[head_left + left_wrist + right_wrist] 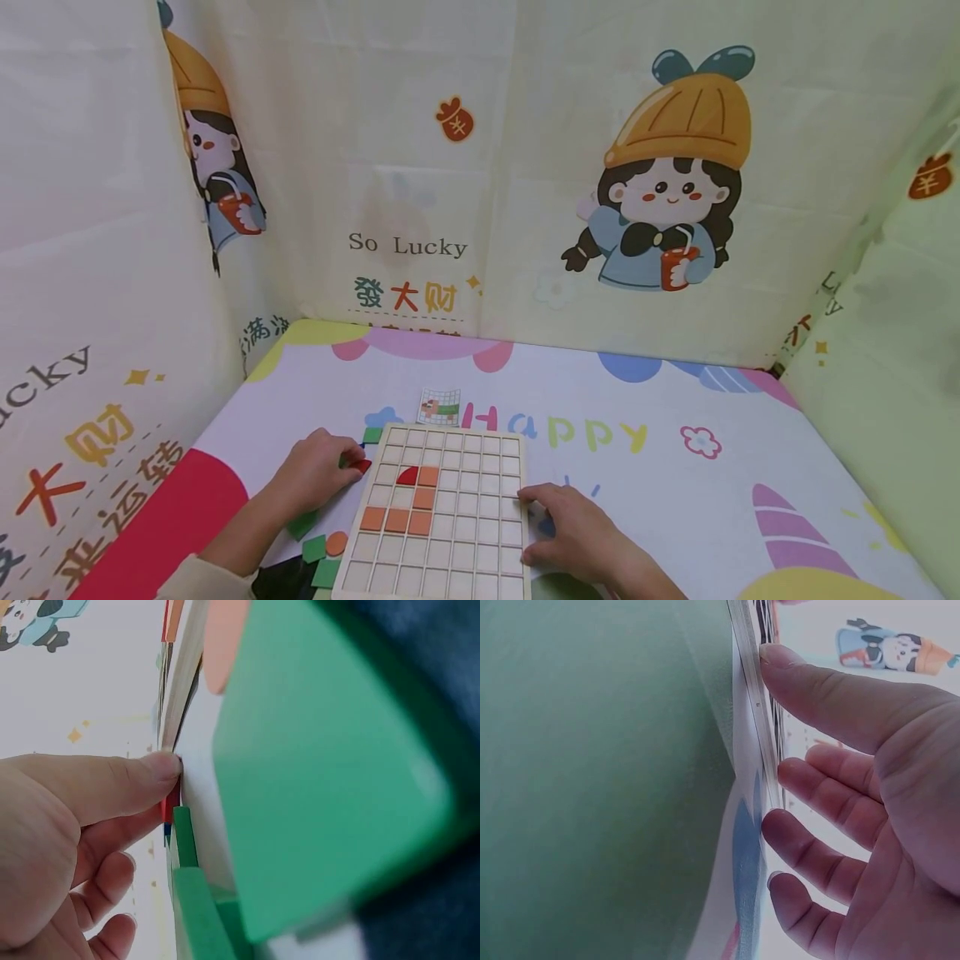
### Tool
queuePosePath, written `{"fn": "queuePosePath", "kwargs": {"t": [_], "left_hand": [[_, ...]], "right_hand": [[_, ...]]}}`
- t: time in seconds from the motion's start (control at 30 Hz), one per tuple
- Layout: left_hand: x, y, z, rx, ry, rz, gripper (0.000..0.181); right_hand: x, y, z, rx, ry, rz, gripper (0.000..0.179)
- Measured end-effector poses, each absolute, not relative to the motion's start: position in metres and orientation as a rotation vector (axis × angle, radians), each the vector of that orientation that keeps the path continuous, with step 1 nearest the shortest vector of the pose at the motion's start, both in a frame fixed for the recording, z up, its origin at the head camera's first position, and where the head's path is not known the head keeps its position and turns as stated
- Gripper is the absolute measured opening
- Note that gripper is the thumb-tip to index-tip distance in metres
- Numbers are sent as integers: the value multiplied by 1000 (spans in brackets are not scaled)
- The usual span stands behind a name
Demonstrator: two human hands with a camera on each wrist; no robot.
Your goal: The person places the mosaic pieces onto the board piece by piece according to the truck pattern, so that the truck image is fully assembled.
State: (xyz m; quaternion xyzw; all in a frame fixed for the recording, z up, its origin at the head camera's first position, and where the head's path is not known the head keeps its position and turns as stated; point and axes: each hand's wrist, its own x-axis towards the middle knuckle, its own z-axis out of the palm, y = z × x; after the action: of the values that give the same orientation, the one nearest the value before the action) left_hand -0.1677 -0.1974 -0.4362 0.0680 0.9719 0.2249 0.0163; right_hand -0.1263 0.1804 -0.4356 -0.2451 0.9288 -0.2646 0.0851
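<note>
A wooden grid board (472, 533) lies on the table with orange square tiles (396, 520) and one red quarter-round tile (408, 475) in its cells. Beside its left edge, my left hand (318, 471) pinches a red tile (363, 466) between thumb and forefinger; the left wrist view shows the red tile (171, 804) mostly edge-on, so its full shape is hidden. At the board's right side is my right hand (573, 529), its thumb and fingertips at the wooden edge (759, 712), fingers loosely bent and not gripping.
Green square tiles (314, 548) and an orange round tile (337, 543) lie left of the board. Behind it sits a small pattern card (439, 407) with a gridded picture. Printed cloth walls (525, 333) enclose the table on the back and sides.
</note>
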Motion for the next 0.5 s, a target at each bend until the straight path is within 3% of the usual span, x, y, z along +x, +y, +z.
{"fn": "queuePosePath", "kwargs": {"t": [0.5], "left_hand": [[-166, -198, -435, 239, 3030, 786, 44]], "right_hand": [[-127, 181, -436, -720, 2756, -811, 65]]}}
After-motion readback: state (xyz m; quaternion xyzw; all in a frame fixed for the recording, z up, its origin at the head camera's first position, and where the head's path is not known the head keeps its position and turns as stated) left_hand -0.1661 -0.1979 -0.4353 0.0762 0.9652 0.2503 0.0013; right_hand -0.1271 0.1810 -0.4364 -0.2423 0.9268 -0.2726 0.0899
